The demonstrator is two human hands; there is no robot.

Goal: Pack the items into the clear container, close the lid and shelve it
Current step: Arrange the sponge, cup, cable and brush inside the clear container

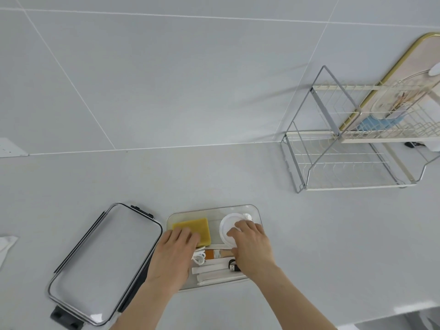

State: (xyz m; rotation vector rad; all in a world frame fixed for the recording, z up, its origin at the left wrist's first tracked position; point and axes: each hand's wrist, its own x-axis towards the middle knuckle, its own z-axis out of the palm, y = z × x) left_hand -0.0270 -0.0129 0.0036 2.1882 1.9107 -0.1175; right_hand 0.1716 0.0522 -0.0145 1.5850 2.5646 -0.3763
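A clear container (252, 209) lies on the white counter near the front. Inside it are a yellow sponge (193, 227), a round white lid-like disc (227, 226), a white cable (199, 256), an orange-handled brush (214, 254), white sticks (215, 272) and a small black item (234, 267). My left hand (172, 257) rests flat on the sponge's near edge. My right hand (251, 246) lies on the white disc, fingers spread over it. The container's clear lid (104, 260), with dark clasps, sits on the counter to the left.
A two-tier wire shelf rack (352, 148) stands at the back right against the tiled wall, a blue item (378, 122) on its upper tier. A gold-rimmed board (404, 75) leans behind it. White cloth (6, 246) lies at the far left.
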